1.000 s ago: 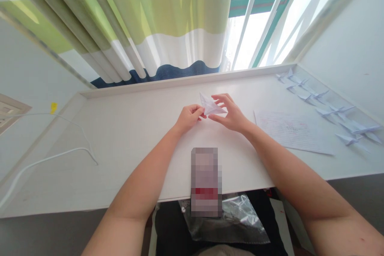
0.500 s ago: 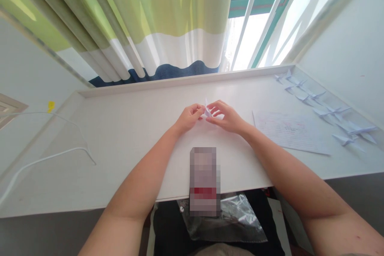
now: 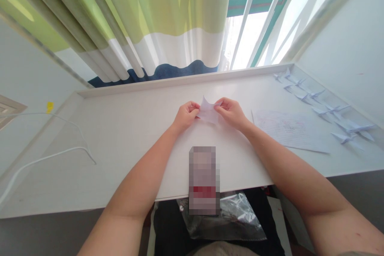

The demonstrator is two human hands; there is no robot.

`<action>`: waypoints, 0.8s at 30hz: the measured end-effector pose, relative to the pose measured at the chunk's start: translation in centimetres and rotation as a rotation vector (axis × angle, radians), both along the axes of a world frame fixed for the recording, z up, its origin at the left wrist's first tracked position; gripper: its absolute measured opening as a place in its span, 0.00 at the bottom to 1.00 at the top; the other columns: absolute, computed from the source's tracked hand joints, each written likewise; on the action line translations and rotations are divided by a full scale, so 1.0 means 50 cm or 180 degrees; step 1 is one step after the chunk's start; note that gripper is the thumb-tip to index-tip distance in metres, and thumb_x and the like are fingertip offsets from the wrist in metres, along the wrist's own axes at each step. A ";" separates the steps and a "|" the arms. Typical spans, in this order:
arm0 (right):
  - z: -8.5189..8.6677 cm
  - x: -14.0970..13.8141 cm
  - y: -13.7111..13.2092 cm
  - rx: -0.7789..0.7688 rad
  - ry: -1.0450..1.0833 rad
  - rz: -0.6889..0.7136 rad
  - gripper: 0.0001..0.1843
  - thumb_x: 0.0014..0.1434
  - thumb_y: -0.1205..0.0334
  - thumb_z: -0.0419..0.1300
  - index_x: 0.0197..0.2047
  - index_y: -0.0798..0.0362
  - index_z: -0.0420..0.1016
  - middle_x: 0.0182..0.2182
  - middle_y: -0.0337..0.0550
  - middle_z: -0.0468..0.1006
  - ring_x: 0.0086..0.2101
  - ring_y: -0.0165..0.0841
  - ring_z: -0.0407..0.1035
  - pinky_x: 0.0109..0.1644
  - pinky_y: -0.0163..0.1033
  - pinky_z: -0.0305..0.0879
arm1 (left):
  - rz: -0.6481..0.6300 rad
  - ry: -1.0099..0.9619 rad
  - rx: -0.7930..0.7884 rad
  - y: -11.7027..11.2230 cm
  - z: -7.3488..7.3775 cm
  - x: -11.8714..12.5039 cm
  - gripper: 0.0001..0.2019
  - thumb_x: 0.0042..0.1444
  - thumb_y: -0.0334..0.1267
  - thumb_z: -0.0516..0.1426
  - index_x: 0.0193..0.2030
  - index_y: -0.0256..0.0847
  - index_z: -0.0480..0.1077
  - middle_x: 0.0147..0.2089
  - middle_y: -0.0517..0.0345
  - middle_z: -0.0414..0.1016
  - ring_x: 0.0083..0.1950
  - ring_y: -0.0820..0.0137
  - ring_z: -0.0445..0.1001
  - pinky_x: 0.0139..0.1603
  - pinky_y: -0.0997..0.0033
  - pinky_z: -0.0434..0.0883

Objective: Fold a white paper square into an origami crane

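Note:
A small folded piece of pale paper [image 3: 208, 112] is held just above the white desk [image 3: 126, 136], near its middle. My left hand [image 3: 187, 114] pinches its left edge. My right hand [image 3: 230, 111] pinches its right edge. The paper stretches between the two hands with one point sticking up. Both forearms reach in from the near edge of the desk.
A sheet of written paper [image 3: 288, 130] lies right of my hands. Several folded paper cranes [image 3: 327, 110] stand in a row along the right side. A white cable [image 3: 51, 156] trails at the left. A blurred rectangular object [image 3: 204, 180] sits at the front edge, over a plastic bag [image 3: 231, 216].
The folded paper was a pointed shape in my fingers, then pressed small between both hands. Now it is spread wider, each hand pinching one side.

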State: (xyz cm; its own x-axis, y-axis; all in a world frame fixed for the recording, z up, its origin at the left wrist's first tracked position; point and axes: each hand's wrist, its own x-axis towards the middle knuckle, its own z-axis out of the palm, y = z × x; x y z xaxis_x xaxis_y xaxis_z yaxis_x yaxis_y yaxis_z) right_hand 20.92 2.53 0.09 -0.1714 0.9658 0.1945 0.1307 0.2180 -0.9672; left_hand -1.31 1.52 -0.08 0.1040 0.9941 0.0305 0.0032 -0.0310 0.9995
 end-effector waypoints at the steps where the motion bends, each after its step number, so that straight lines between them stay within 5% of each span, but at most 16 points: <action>1: -0.001 0.002 0.004 -0.0039 -0.0006 -0.0130 0.12 0.55 0.51 0.70 0.35 0.50 0.79 0.31 0.41 0.84 0.32 0.35 0.76 0.36 0.41 0.69 | 0.0085 0.0012 0.0036 0.004 -0.003 -0.001 0.06 0.54 0.34 0.64 0.38 0.41 0.72 0.34 0.59 0.79 0.37 0.68 0.77 0.40 0.69 0.75; 7: 0.002 0.010 0.012 -0.0305 -0.0253 -0.0313 0.06 0.52 0.58 0.69 0.29 0.50 0.78 0.25 0.42 0.83 0.29 0.34 0.75 0.35 0.39 0.66 | 0.0368 0.0056 0.0231 0.019 -0.009 -0.015 0.07 0.58 0.35 0.65 0.42 0.40 0.74 0.38 0.56 0.82 0.36 0.71 0.75 0.35 0.72 0.72; 12: -0.002 0.010 0.010 -0.0382 -0.0047 -0.0058 0.14 0.55 0.50 0.73 0.34 0.50 0.80 0.23 0.41 0.81 0.26 0.35 0.75 0.31 0.39 0.68 | 0.0021 0.0061 0.0134 0.013 -0.005 -0.021 0.15 0.57 0.39 0.70 0.48 0.40 0.75 0.39 0.56 0.85 0.34 0.72 0.78 0.37 0.71 0.73; 16: -0.006 0.015 0.016 -0.0387 0.0150 0.0004 0.20 0.52 0.44 0.77 0.35 0.50 0.79 0.25 0.41 0.82 0.27 0.35 0.77 0.32 0.39 0.71 | -0.0157 0.0077 -0.0031 0.012 -0.004 -0.025 0.17 0.58 0.48 0.72 0.44 0.40 0.75 0.31 0.58 0.82 0.30 0.71 0.79 0.37 0.70 0.72; 24: -0.004 0.018 0.022 -0.0335 0.0239 0.0074 0.19 0.52 0.45 0.77 0.36 0.51 0.82 0.30 0.41 0.84 0.27 0.33 0.75 0.34 0.40 0.73 | -0.0311 -0.0018 -0.0102 0.009 0.004 -0.031 0.23 0.50 0.55 0.76 0.39 0.39 0.78 0.35 0.53 0.85 0.34 0.68 0.81 0.39 0.69 0.73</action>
